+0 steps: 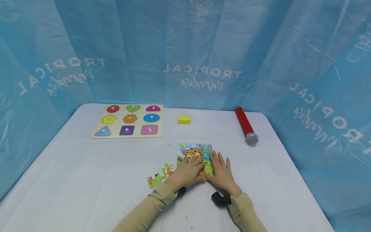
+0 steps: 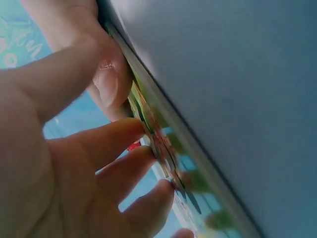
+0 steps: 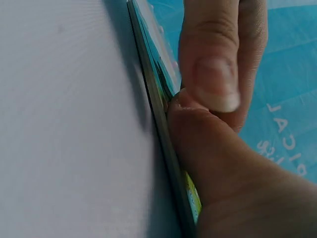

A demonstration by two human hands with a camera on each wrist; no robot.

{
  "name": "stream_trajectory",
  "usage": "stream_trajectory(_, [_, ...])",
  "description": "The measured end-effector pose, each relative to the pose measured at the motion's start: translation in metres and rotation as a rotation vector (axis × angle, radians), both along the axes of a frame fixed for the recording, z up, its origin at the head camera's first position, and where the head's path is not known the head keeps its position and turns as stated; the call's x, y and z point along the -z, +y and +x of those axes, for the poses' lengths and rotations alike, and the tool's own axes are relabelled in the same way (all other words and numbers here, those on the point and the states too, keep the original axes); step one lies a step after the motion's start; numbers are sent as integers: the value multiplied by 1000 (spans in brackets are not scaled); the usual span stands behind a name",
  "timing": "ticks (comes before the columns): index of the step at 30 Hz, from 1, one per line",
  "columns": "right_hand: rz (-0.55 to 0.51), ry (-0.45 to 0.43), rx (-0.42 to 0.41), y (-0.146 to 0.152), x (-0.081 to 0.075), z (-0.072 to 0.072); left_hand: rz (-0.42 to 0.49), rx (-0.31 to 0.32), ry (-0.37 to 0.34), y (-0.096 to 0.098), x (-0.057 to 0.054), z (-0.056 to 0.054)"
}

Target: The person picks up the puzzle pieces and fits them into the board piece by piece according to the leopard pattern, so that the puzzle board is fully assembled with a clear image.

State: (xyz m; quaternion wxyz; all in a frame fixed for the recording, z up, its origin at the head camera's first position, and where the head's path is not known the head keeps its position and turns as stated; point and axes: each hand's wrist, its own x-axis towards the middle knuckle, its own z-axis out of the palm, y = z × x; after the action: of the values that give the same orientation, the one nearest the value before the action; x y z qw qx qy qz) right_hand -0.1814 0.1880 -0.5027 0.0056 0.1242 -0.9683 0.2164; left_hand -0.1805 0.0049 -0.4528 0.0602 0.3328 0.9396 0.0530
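A picture puzzle with a spotted animal lies flat on the table in the head view. Over its lower part spreads my left hand, hiding some of the picture. In the left wrist view, the fingertips of that hand touch the puzzle's face, where piece edges stand slightly raised. My right hand lies along the puzzle's right edge, fingers extended. The right thumb presses on the board's face near its edge in the right wrist view. Two loose puzzle pieces lie left of the board, beside my left wrist.
Toward the back left lies a shape board with colourful knobbed pieces. A yellow block sits behind the puzzle. To the right is a red microphone with a silver head. Blue printed curtains border the white table.
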Motion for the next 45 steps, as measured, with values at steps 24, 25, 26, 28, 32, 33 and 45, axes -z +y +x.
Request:
stream_trajectory(24, [-10,-14,-24,1,-1,1,242,-70,-126,-53,-10,-18])
stream_trajectory(25, [-8,-17,-22,1,-1,1,250,-90,-134,-61,-12,-18])
stream_trajectory(26, [-3,-18,-21,0,-2,1,249,-109,-140,-69,-13,-18])
stream_trajectory(28, [-2,-16,-22,0,-4,2,212,-151,-142,-83,-16,-16])
stream_trajectory(32, [-2,-18,-15,0,-5,3,112,-203,-110,-99,-20,-11])
stream_trajectory(33, [-8,-19,-14,0,-5,3,100,-208,-105,-100,-21,-10])
stream_trajectory(45, [-21,-29,-10,0,-4,3,125,-250,-122,-105,-20,-13])
